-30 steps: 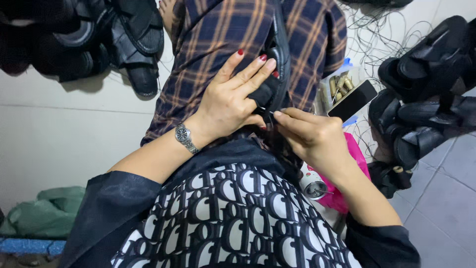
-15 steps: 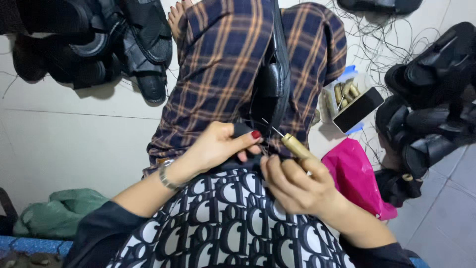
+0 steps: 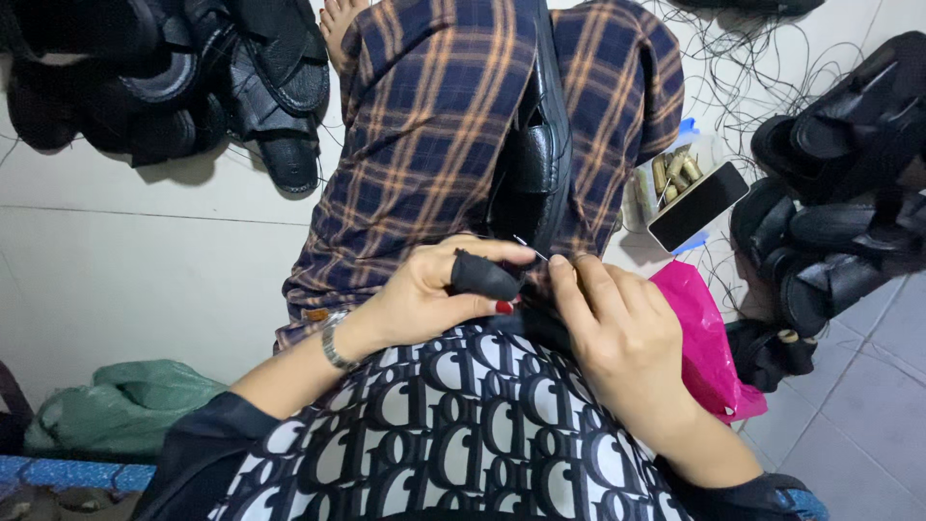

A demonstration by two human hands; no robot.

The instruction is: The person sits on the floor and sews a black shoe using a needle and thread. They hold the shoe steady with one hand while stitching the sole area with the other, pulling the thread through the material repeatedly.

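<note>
Resting on the patterned lap, the left hand (image 3: 424, 294) is curling closed around a black strap piece (image 3: 485, 277), thumb pressing it down. Just beside it, the right hand (image 3: 617, 333) is pinching its fingertips shut on a thin needle (image 3: 531, 247) at the strap's edge. Beyond the hands, a black sandal (image 3: 540, 154) is lying between plaid-trousered legs (image 3: 434, 125), while a pink bag (image 3: 699, 328) is sitting to the right and more sandals (image 3: 830, 212) farther off.

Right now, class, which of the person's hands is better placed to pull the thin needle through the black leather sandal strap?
Probably the right hand: its fingertips pinch at the thin needle, while the left hand grips the black leather sandal strap.
</note>
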